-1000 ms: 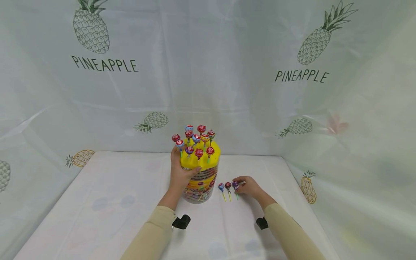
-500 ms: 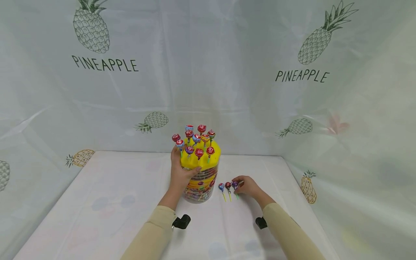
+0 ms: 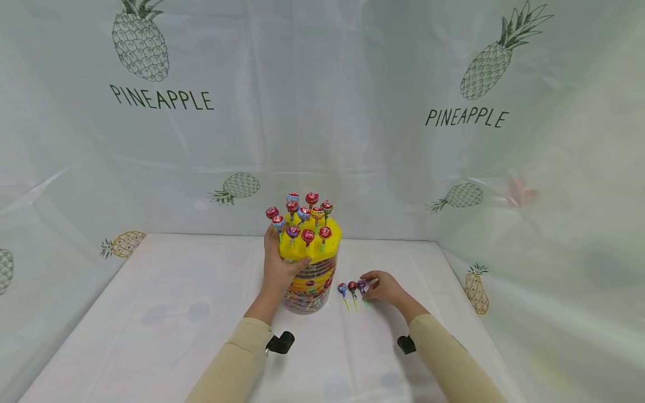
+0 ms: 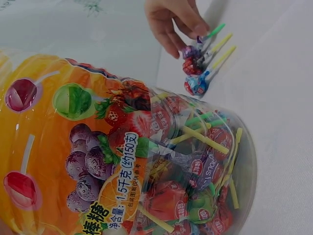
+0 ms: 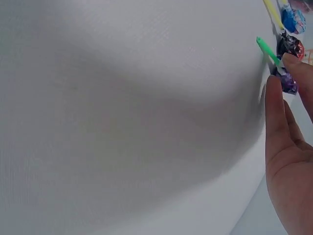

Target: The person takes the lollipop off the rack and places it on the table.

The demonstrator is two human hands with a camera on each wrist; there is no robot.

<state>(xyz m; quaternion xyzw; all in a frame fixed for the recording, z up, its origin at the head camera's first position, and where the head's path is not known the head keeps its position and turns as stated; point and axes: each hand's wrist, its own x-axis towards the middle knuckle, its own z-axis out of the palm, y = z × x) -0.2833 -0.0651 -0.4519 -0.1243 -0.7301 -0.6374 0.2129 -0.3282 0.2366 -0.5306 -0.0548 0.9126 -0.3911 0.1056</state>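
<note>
In the head view my left hand (image 3: 279,272) grips the upper side of a clear lollipop jar (image 3: 308,305), its thumb across the front under the yellow lid (image 3: 318,253). Several wrapped lollipops stand upright in that lid, sticks down. To the jar's right, my right hand (image 3: 385,288) pinches a purple lollipop (image 5: 287,81) with a green stick, which lies on the table between thumb and fingers. Close alongside lie a dark red lollipop (image 4: 192,65) and a blue one (image 4: 196,84), both with yellow sticks. The left wrist view shows loose lollipops inside the jar.
A white cloth covers the table (image 3: 166,336). Behind and at the sides hangs a pale curtain (image 3: 322,112) printed with pineapples. Black wrist cameras (image 3: 280,342) sit at both sleeves.
The purple lollipop has shifted slightly left, nearer the dark red one, with my right hand at it. My left hand keeps its grip on the jar.
</note>
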